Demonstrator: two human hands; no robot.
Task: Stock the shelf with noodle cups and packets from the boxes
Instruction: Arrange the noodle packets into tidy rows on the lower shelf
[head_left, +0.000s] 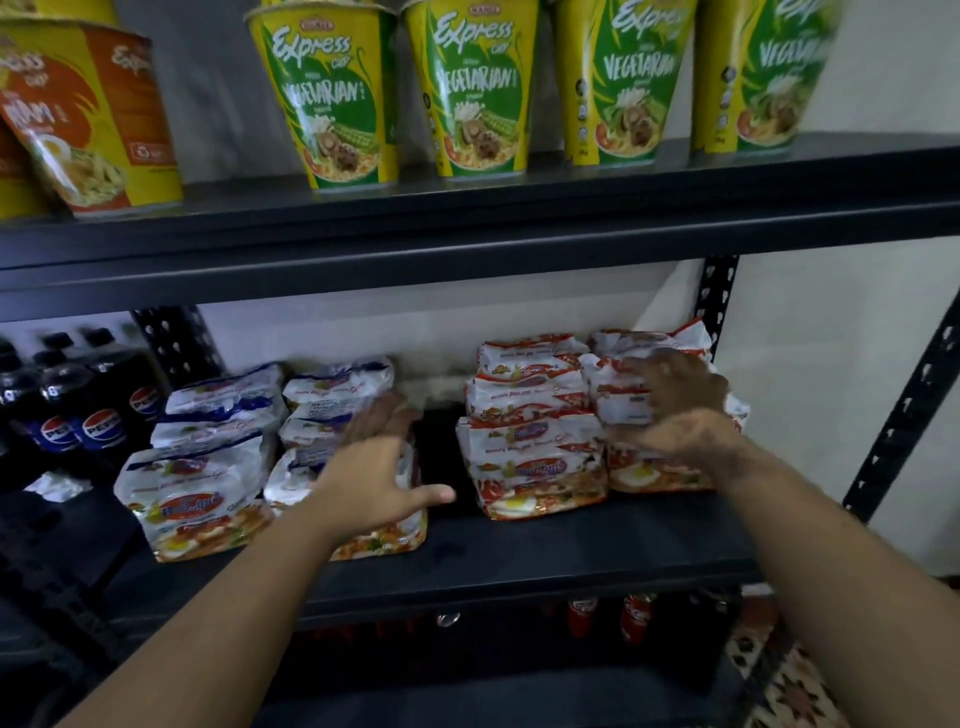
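On the middle shelf lie stacks of noodle packets: blue-and-white ones on the left, red-and-white ones on the right. My left hand rests with spread fingers against the right blue stack. My right hand, blurred by motion, lies over the far-right red stack, fingers curved around a packet near its top. Green vegetarian noodle cups stand in a row on the upper shelf, with orange-and-yellow cups at the left.
Dark cola bottles stand at the left of the middle shelf. Red bottles show on the shelf below. A black perforated upright frames the right side. A dark gap separates the blue and red stacks.
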